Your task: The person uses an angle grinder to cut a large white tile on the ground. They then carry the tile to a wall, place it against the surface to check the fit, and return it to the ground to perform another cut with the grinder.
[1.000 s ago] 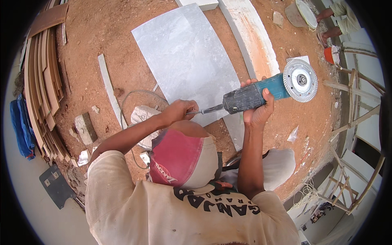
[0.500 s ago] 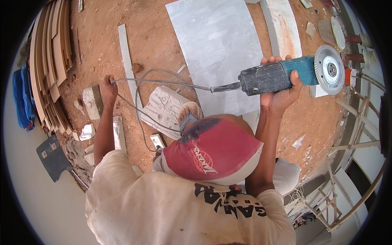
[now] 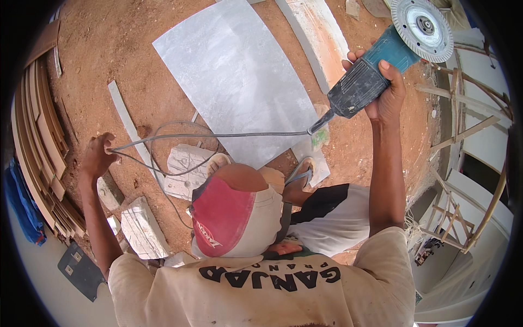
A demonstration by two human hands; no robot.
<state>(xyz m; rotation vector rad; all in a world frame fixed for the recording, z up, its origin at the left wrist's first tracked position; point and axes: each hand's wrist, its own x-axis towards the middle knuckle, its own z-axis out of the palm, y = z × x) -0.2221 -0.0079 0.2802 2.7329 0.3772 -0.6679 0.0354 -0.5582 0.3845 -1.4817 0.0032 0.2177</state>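
Note:
My right hand [image 3: 388, 97] is wrapped round a teal and black angle grinder [image 3: 353, 90], held up at the right and tilted. Its round toothed disc [image 3: 399, 12] points to the upper right, and no spin blur shows on it. From the grinder's rear a grey power cord [image 3: 234, 134] runs leftward to my left hand [image 3: 99, 156], whose fingers are closed on it at the far left. Slack cord loops down between my hands. Behind the cord a large grey slab [image 3: 234, 71] lies flat on the ground.
Stacked brown boards [image 3: 41, 136] line the left side. A narrow grey strip [image 3: 129, 122] and several pale blocks [image 3: 143, 229] lie on reddish dirt. A long white block [image 3: 313, 41] is beyond the slab. Wooden framing [image 3: 463, 131] stands right; a red-beige cap [image 3: 229, 210] fills the lower middle.
My right hand has raised the grinder away and tilted its disc up to the right. My left hand has moved left with the cord, which stretches longer. The whole view has shifted and turned.

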